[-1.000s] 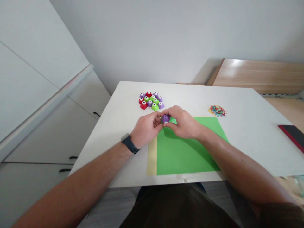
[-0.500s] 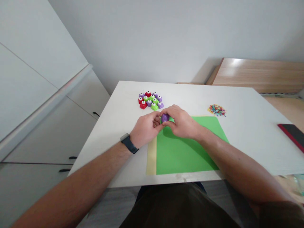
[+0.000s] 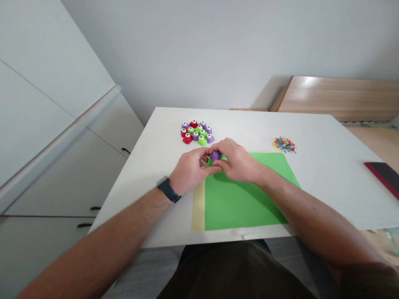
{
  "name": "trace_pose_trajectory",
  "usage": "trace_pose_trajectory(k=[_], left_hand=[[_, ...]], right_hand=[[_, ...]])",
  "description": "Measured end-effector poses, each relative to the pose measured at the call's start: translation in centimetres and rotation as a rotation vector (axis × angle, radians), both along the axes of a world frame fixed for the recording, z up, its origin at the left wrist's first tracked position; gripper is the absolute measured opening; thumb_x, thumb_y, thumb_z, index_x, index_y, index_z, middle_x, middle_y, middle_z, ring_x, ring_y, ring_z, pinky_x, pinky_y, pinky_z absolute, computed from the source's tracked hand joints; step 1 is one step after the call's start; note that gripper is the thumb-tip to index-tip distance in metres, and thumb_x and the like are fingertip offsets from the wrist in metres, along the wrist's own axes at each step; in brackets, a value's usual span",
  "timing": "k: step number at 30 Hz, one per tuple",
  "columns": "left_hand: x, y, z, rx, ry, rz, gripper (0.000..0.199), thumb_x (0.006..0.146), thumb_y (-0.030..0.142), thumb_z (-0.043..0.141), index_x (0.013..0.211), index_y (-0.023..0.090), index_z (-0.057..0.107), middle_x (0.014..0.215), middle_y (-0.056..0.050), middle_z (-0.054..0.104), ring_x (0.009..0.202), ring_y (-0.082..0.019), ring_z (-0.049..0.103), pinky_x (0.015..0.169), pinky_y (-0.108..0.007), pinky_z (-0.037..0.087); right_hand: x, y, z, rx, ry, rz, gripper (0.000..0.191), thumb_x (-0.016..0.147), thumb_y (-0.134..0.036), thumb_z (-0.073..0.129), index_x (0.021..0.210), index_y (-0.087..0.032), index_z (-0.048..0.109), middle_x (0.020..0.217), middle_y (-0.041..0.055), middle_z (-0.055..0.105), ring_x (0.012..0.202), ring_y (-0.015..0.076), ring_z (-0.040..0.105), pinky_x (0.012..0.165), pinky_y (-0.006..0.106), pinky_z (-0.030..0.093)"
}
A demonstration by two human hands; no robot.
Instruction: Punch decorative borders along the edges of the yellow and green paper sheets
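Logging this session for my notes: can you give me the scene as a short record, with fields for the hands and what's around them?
Left hand: on the purple craft punch, dark watch on the wrist
Right hand: on the same punch, from the other side
Beneath: green paper sheet, masking tape along its left edge
Beyond, on the white table: cluster of red, purple and green craft punches; coloured paper bits; red-edged dark phone

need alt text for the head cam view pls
The left hand and right hand pinch a purple craft punch over the top edge of a green paper sheet taped to a white table. Beyond them lie a cluster of red, purple and green craft punches and a small pile of colourful paper bits.
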State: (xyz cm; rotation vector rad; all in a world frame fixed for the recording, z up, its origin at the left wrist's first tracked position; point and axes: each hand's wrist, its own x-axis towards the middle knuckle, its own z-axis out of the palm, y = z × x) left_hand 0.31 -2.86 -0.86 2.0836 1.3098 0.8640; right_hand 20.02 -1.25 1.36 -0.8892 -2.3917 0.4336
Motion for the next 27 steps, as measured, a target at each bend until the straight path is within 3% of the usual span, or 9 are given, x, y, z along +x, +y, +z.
trace_pose_trajectory(k=[11, 17, 22, 27], left_hand=[[-0.1, 0.3, -0.2, 0.010, 0.027, -0.017, 0.035, 0.083, 0.048, 0.073, 0.101, 0.018, 0.072, 0.079, 0.000, 0.070, 0.069, -0.016, 0.059, 0.065, -0.027, 0.044], [-0.1, 0.3, -0.2, -0.064, -0.053, -0.020, 0.048, 0.080, 0.046, 0.077, 0.119, 0.019, 0.070, 0.091, -0.002, 0.075, 0.070, -0.016, 0.064, 0.065, -0.027, 0.051], [-0.2, 0.2, -0.4, -0.158, -0.182, -0.023, 0.032, 0.088, 0.034, 0.069, 0.116, 0.018, 0.071, 0.101, -0.005, 0.078, 0.085, -0.018, 0.072, 0.079, -0.030, 0.058], [0.0, 0.0, -0.2, -0.170, -0.183, -0.029, 0.027, 0.089, 0.027, 0.066, 0.113, 0.019, 0.072, 0.099, -0.004, 0.078, 0.085, -0.017, 0.073, 0.080, -0.029, 0.058]], right_hand=[[0.0, 0.2, -0.8, 0.003, 0.004, -0.006, 0.029, 0.083, -0.010, 0.060, 0.111, -0.016, 0.062, 0.102, 0.0102, 0.066, 0.099, 0.0254, 0.057, 0.091, 0.040, 0.045], [0.3, 0.3, -0.9, -0.019, 0.050, -0.007, 0.034, 0.084, -0.013, 0.062, 0.117, -0.017, 0.060, 0.109, 0.0107, 0.066, 0.102, 0.0255, 0.057, 0.095, 0.042, 0.045], [0.9, 0.4, -0.5, -0.032, 0.046, -0.007, 0.032, 0.087, -0.019, 0.065, 0.119, -0.017, 0.060, 0.109, 0.0098, 0.067, 0.101, 0.0249, 0.056, 0.096, 0.041, 0.044], [1.5, 0.5, -0.3, -0.032, 0.038, -0.018, 0.029, 0.086, -0.019, 0.067, 0.114, -0.018, 0.062, 0.106, 0.0082, 0.069, 0.097, 0.0236, 0.057, 0.094, 0.040, 0.043]])
